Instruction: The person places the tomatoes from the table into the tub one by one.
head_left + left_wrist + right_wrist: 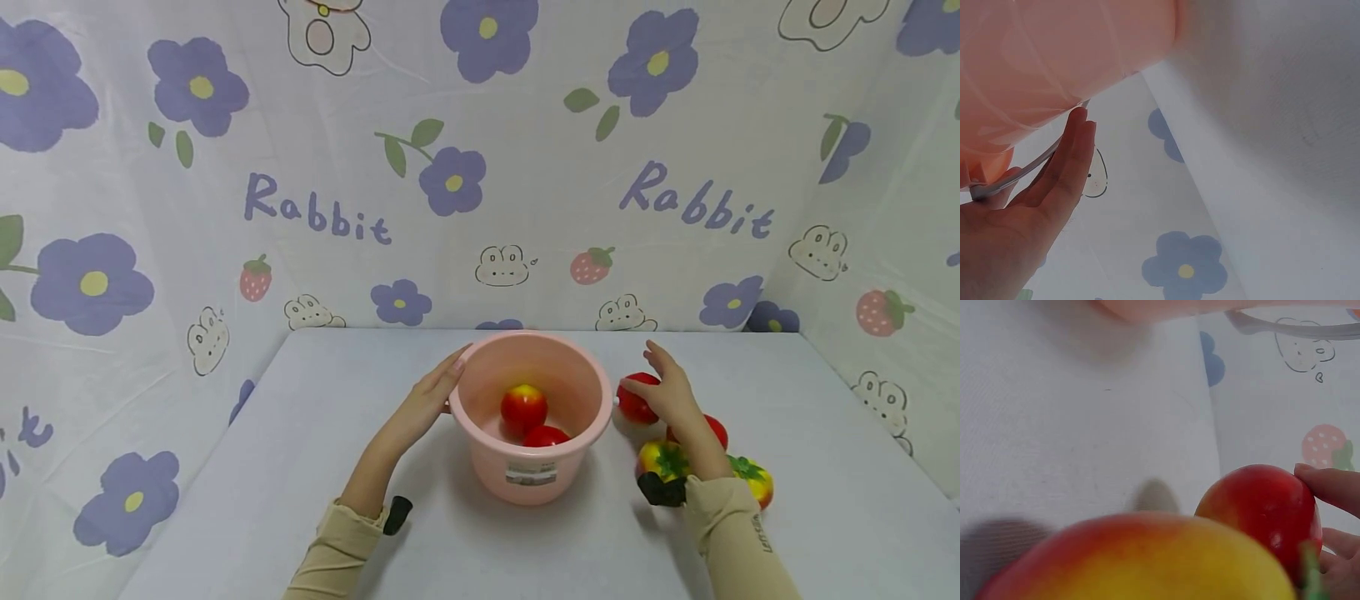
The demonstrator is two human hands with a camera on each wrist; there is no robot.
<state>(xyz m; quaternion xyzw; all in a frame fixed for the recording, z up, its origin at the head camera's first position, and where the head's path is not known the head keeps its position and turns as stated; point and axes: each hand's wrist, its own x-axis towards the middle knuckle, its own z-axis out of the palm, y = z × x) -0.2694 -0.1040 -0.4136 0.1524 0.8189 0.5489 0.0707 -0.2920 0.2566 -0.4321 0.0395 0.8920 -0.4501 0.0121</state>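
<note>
A pink bucket (491, 467) stands upright on the table, with a red-and-yellow fruit (523, 408) and a red fruit (546, 437) inside. My left hand (416, 417) rests against its left side at the rim. In the left wrist view the fingers (1069, 159) lie nearly straight along the bucket wall, by the grey handle (1025, 170). To the right of the bucket, my right hand (677, 404) reaches over another red fruit (637, 406). The right wrist view shows the thumb at the top of that red fruit (1266, 509), other fingers spread behind it.
Under and beside my right forearm lie another red fruit (716, 432) and two yellow-red fruits with green leafy tops, one on the left (652, 456), one on the right (757, 483). A patterned cloth (540, 183) hangs behind the white table (247, 500).
</note>
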